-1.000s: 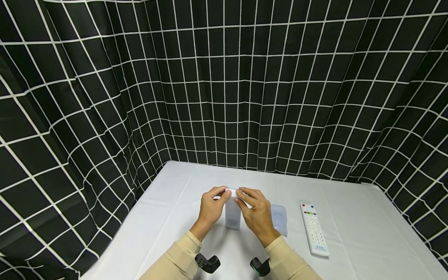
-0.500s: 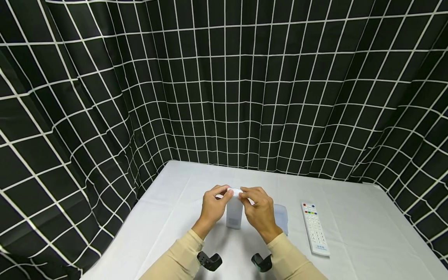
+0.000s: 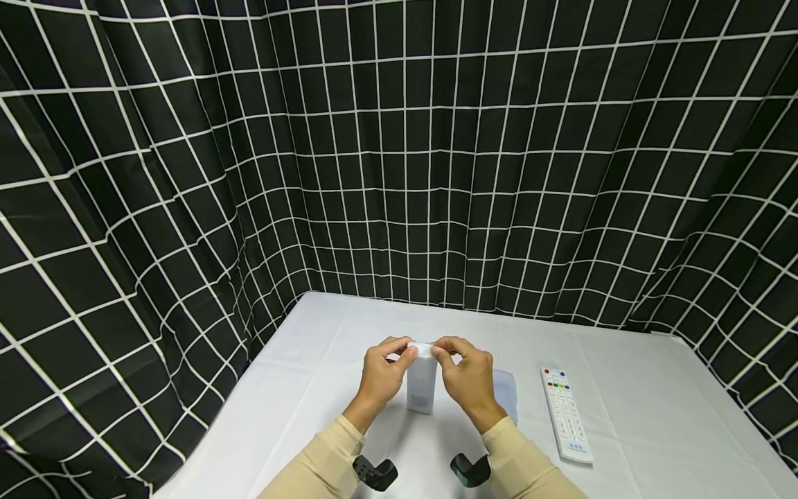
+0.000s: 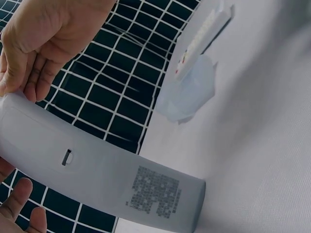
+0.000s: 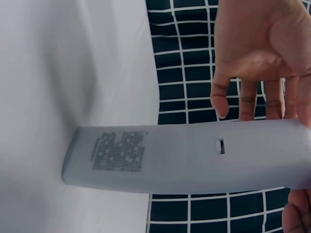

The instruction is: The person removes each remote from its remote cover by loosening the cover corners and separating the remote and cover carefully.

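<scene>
A whitish remote control (image 3: 421, 389) stands on end on the table, its back turned toward me. In the left wrist view, the same remote (image 4: 99, 160) shows a small slot and a printed label near its lower end. My left hand (image 3: 380, 378) pinches the upper left corner between thumb and fingers. At the upper right corner, my right hand (image 3: 469, 378) pinches likewise. The left hand (image 5: 262, 53) appears at the top of the right wrist view with several fingers extended past the remote's edge. Whether a clear cover wraps the remote cannot be told.
A translucent pale blue sleeve (image 3: 506, 394) lies just right of my right hand. Farther right, a white remote with coloured buttons (image 3: 566, 416) lies face up on the white-covered table (image 3: 648, 402). A black gridded curtain (image 3: 399, 173) surrounds the table.
My right thumb and fingers have shifted their hold to the standing remote's upper right corner. The left hand keeps its place there. The head view has moved slightly.
</scene>
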The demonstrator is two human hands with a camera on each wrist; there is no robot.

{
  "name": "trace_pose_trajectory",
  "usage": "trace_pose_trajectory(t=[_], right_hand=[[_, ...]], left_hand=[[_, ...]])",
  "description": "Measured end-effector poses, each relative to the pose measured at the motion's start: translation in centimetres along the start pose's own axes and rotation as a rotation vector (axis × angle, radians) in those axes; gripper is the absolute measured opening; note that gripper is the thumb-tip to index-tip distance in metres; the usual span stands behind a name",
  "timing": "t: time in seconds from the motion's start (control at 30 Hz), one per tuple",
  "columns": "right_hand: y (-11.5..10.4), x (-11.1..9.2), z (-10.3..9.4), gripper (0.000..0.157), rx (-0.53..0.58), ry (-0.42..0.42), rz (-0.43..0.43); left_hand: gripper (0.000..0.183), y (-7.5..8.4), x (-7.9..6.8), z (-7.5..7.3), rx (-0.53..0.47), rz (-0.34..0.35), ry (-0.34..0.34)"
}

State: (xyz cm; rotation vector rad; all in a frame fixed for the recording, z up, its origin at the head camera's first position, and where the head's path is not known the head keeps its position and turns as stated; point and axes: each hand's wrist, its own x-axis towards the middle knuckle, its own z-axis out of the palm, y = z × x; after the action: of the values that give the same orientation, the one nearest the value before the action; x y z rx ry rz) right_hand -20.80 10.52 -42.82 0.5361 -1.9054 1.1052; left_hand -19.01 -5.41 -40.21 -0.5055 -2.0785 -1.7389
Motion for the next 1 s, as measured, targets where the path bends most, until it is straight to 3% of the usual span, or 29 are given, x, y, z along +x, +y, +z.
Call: trace_pose_trajectory(t=[0.5,1.0], right_hand=[[-0.03,0.74,0.17,0.008,0.098,-0.049,0.244],[-0.10,0.68,0.23,0.005,0.152,-0.081,0.252]], left_hand=[[0.011,-0.02,-0.20,0.11,-0.011,0.006,0.001],[0.013,-0.57,-0.01,0.50,-0.019,-0.010,0.032]])
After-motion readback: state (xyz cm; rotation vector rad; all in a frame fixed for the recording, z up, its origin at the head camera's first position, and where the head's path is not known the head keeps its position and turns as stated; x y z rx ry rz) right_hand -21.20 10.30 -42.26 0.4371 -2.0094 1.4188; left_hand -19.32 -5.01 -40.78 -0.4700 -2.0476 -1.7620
